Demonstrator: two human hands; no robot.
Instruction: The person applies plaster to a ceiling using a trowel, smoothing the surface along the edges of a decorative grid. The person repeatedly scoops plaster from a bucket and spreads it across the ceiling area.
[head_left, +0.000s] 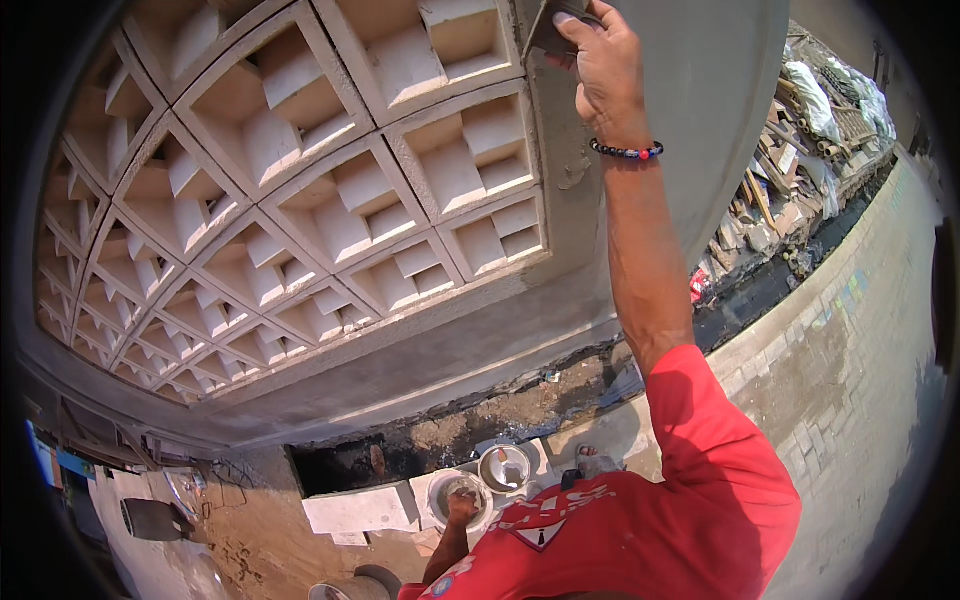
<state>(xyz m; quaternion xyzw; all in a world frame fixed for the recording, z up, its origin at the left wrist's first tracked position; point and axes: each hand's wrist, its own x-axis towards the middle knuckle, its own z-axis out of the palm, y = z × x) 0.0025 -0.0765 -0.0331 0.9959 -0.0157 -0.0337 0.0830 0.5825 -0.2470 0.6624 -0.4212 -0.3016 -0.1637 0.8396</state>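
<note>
Raised at the top of the view, my right hand [610, 75] grips a flat, dark grey scraper-like plate [552, 30] with the thumb pressed on its face. The plate is against or close to the grey plastered strip [570, 160] at the edge of the wall; contact cannot be made out. Low down, my left hand [462, 506] is at the mouth of a pale bucket [436, 490] with greyish contents. Its fingers are too small and shaded to read. A second pale bucket [487, 462] stands right beside the first, with a whitish object inside.
Square openwork blocks [330, 200] fill the wall on the left. A dark ditch [345, 465] runs along the wall's foot, with pale slabs [360, 510] beside it. Scrap and rubble [770, 180] lie at the right, near a paved lane [830, 400]. Another bucket [350, 590] stands at the bottom.
</note>
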